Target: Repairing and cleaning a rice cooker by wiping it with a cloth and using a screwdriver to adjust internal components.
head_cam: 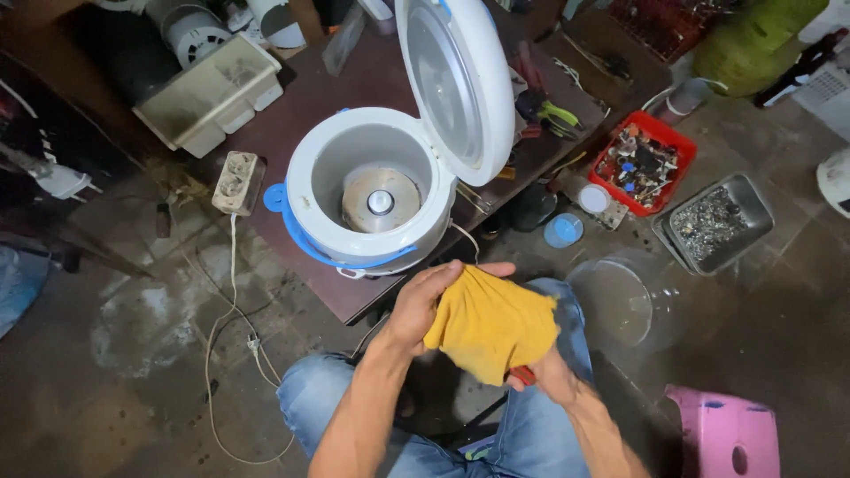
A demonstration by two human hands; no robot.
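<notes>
Both hands are closed around a yellow cloth held over the lap. The left hand grips its upper edge with fingers curled over the top, and the right hand is wrapped under the lower corner, where something small and red pokes out between cloth and palm — too hidden to tell what it is. The cloth is soft, bunched and creased, a woven rag gathered round whatever the right hand holds.

Judging from this, the work looks to be at a wiping stage, done away from the cooker: the white rice cooker just beyond the hands stands open, its lid tipped up on the hinge, the inner pot out, and the bare round heating plate with its centre button exposed. Nothing has been put back; reassembly appears to remain.

The cooker body is smooth glossy plastic, round, with a blue handle looped at the front. It sits on a dark brown table beside a grubby power strip whose white cable trails onto the stained concrete floor. To the right lie a red plastic basket of small parts, a dull metal tray of bits, a clear lid — and a pink stool.
</notes>
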